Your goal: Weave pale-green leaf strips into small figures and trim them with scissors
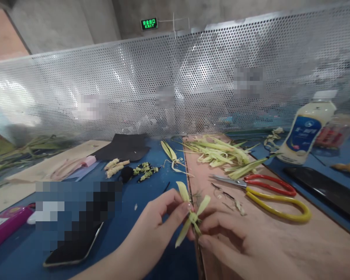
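Observation:
My left hand [160, 217] and my right hand [239, 245] meet low in the middle of the view. Both pinch a small woven piece of pale green leaf strips [192, 218], whose ends stick out like a cross. The left fingertips hold its upper left strip; the right fingertips press its lower right side. The piece hovers over the seam between the blue table [151, 190] and a brown board [280, 241].
Scissors with red and yellow handles [268, 194] lie on the board, behind them a pile of leaf strips [221, 153]. A white bottle [307, 130] leans at the right. A phone [76, 249], a pink object [6, 223], small woven pieces [134, 169] and a perforated metal screen [175, 85] surround.

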Demonstrator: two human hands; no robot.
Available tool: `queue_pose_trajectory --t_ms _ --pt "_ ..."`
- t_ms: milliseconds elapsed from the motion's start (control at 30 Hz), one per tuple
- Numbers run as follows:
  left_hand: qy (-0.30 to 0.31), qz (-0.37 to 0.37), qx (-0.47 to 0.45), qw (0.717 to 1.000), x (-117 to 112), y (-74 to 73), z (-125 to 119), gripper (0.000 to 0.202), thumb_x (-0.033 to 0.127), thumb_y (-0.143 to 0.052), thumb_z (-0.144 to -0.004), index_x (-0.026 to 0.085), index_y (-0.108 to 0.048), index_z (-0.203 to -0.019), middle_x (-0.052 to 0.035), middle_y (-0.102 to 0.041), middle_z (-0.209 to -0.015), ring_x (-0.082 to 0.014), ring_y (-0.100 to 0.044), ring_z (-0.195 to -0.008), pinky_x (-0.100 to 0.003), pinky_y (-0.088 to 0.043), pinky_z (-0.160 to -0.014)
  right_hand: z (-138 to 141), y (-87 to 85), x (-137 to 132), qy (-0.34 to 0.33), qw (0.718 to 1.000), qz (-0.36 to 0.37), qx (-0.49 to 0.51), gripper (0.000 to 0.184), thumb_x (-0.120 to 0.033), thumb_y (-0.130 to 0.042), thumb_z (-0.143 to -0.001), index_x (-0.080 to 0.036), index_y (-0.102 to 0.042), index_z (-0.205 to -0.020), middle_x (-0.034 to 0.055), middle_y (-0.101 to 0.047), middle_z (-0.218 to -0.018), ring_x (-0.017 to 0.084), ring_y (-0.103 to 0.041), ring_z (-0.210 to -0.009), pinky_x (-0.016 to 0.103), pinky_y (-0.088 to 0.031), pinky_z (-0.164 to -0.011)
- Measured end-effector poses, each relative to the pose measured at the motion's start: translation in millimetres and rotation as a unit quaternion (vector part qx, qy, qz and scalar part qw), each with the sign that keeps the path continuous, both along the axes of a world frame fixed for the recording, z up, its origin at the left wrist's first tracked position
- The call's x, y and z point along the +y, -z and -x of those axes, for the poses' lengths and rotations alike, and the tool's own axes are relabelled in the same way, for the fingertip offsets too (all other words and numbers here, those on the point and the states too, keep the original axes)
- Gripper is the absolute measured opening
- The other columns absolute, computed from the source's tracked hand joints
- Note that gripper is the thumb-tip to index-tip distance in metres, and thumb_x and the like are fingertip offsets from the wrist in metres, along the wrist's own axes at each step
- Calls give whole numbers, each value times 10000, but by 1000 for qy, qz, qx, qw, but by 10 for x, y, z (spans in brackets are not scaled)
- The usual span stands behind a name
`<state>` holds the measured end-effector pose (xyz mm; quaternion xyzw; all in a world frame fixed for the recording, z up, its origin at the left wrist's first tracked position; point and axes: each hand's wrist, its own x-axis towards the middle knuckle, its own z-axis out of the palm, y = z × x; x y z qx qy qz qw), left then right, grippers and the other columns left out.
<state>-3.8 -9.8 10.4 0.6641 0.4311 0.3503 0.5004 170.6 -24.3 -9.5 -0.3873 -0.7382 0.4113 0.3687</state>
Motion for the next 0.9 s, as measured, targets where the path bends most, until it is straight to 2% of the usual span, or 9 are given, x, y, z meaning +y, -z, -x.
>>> queue_pose_trajectory --t_ms 167,267,367,500,633,700,767,833,900 --pt "-40 4 -9 999 66 -46 5 261 397 -455 -846 176 -520 -723 27 -590 -562 -104 -531 -553 -203 -402 -553 -51 19 13 41 998 -44 1 123 -273 -491 -832 -250 -605 -869 19 -620 -960 168 -567 -934 285 -467 -832" --pt "-99 -12 -13 995 146 -64 59 241 376 -465 -842 175 -531 -727 25 -596 -549 -105 -522 -536 -203 -387 -538 -132 -18 44 152 987 -47 9 146 -337 -534 -789 -272 -627 -881 26 -646 -925 220 -583 -905 331 -500 -761" --pt "-146 -28 -37 988 245 -61 133 214 352 -489 -832 172 -536 -726 15 -611 -580 -116 -550 -598 -216 -401 -604 -195 -52 131 258 964 -38 55 189 -379 -508 -794 -253 -615 -887 44 -645 -929 237 -589 -883 358 -502 -742" --pt "-157 50 -157 974 358 -26 188 172 332 -514 -816 174 -526 -748 16 -587 -605 -115 -537 -615 -218 -412 -592 -236 -39 304 335 929 -22 155 160 -350 -547 -773 -222 -586 -861 39 -634 -901 213 -586 -867 340 -481 -795" --pt "-166 179 -294 924 466 30 216 210 251 -507 -806 170 -454 -621 51 -446 -498 -81 -441 -480 -209 -401 -495 -282 34 438 304 922 20 237 140 -338 -558 -765 -236 -567 -861 20 -602 -901 196 -572 -853 349 -465 -816" --pt "-179 224 -336 897 509 51 228 224 196 -492 -794 170 -423 -583 64 -368 -465 -70 -393 -434 -206 -384 -461 -301 64 465 283 933 29 220 145 -339 -543 -771 -235 -553 -871 21 -588 -881 198 -560 -830 371 -456 -807" --pt "-193 246 -348 884 524 52 237 208 173 -485 -784 170 -429 -583 69 -326 -455 -68 -367 -414 -207 -370 -442 -311 73 469 268 947 26 173 135 -320 -533 -770 -226 -548 -866 24 -586 -885 201 -552 -824 383 -439 -802" --pt "-215 211 -346 889 500 27 245 189 185 -499 -778 173 -446 -598 68 -321 -456 -72 -361 -415 -210 -365 -439 -317 58 459 258 956 15 141 131 -309 -526 -768 -217 -545 -860 22 -587 -880 198 -550 -821 381 -426 -801" --pt "-245 90 -327 908 443 -21 265 169 214 -514 -784 184 -467 -624 61 -359 -475 -81 -384 -446 -213 -371 -459 -322 35 447 259 955 3 145 132 -313 -516 -778 -218 -537 -866 13 -581 -843 190 -546 -811 366 -423 -791"
